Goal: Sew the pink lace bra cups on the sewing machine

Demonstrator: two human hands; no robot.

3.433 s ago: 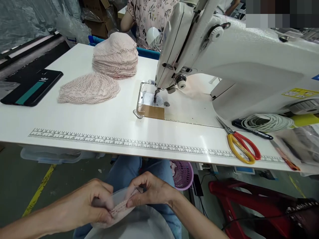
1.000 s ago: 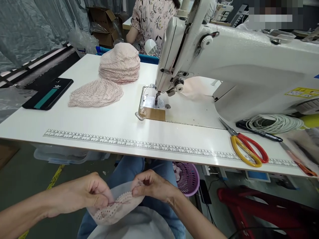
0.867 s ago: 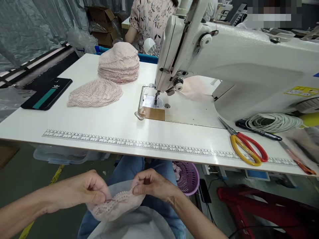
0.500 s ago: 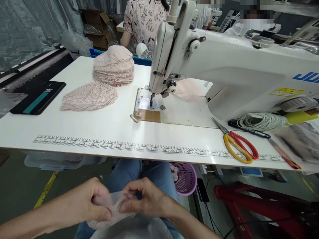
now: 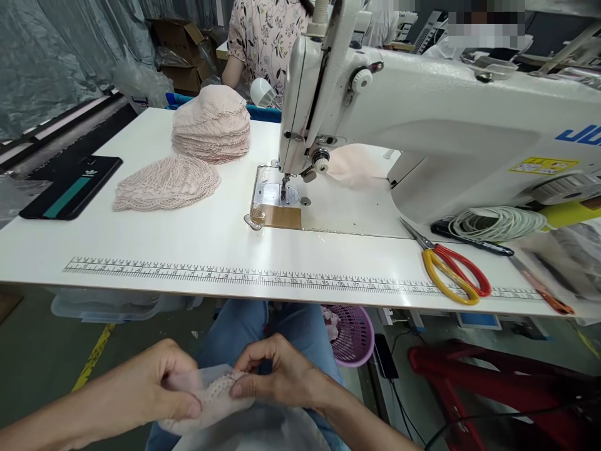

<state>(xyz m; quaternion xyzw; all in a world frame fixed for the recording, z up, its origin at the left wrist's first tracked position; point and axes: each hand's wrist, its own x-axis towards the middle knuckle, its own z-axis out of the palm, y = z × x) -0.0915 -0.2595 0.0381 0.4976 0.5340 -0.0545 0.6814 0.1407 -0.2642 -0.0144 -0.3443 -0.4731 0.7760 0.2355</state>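
Left hand, right hand pinch pink lace piece between them; long axis runs left-right.

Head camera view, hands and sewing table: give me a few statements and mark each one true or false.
1. The left hand and the right hand both pinch the pink lace piece below the table edge. True.
2. The scissors lie left of the sewing machine needle. False: they lie on the table to its right, near the coiled cord.
3. A stack of lace pieces sits on the table, left of the machine head. True.
4. The purple basket stands on the table. False: it is under the table, beside the person's knee.
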